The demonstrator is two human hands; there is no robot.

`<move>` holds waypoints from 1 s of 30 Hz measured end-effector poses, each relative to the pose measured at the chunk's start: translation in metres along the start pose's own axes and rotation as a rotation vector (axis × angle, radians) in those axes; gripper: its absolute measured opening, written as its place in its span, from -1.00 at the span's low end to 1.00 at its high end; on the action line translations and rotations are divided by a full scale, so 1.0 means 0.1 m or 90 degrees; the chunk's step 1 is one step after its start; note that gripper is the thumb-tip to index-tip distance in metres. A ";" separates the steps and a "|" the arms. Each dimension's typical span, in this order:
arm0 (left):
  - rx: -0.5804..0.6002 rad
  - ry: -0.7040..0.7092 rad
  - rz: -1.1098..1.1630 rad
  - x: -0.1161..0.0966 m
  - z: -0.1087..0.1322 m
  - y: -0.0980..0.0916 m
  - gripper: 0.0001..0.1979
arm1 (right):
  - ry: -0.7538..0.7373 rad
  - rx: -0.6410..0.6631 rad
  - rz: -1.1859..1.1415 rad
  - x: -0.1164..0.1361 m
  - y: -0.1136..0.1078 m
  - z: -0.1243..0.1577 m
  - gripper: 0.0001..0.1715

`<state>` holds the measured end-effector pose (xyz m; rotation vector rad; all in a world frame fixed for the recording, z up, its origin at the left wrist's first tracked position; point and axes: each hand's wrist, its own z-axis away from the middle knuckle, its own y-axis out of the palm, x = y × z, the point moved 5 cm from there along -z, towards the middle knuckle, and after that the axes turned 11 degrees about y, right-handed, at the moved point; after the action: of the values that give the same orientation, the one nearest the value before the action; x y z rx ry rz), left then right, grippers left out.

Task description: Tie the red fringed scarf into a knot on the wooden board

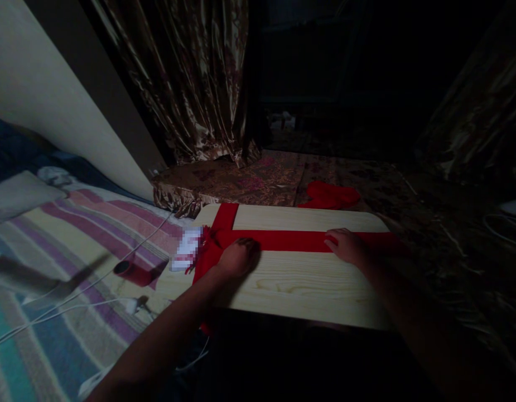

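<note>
A pale wood-grain board [299, 285] lies before me with a long red strip of cloth [291, 241] stretched across it. At the board's left, more red cloth [226, 216] crosses from back to front, with fringed ends near a pixelated white item [186, 250]. My left hand [240, 257] rests on the strip near this crossing, fingers curled down; what they hold, if anything, is hidden. Farther right, my right hand [343, 244] touches the same strip, its thumb and fingers bent close together at the cloth.
A striped blanket [111, 245] covers the bed at left, with a red cylinder [134, 272], white cables [90, 304] and a white plug. Behind the board are a patterned cloth surface [258, 178], a red bundle [331, 195] and brown curtains [199, 72].
</note>
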<state>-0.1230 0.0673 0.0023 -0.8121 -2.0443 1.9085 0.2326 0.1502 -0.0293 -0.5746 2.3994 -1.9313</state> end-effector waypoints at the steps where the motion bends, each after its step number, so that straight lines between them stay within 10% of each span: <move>1: -0.001 0.005 0.012 0.03 -0.01 -0.01 -0.62 | 0.018 -0.003 0.006 -0.06 0.00 0.00 -0.71; 12: 0.095 0.073 -0.128 0.53 0.11 -0.32 -0.71 | 0.065 0.022 0.028 -0.14 -0.09 0.05 -0.65; 30: 0.143 0.023 -0.161 0.75 0.06 -0.52 -0.67 | 0.053 0.022 0.049 -0.14 -0.08 0.05 -0.65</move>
<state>-0.2004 0.1026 0.0369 -0.5041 -1.7731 1.9178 0.2495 0.1480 -0.0259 -0.4008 2.3923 -1.9994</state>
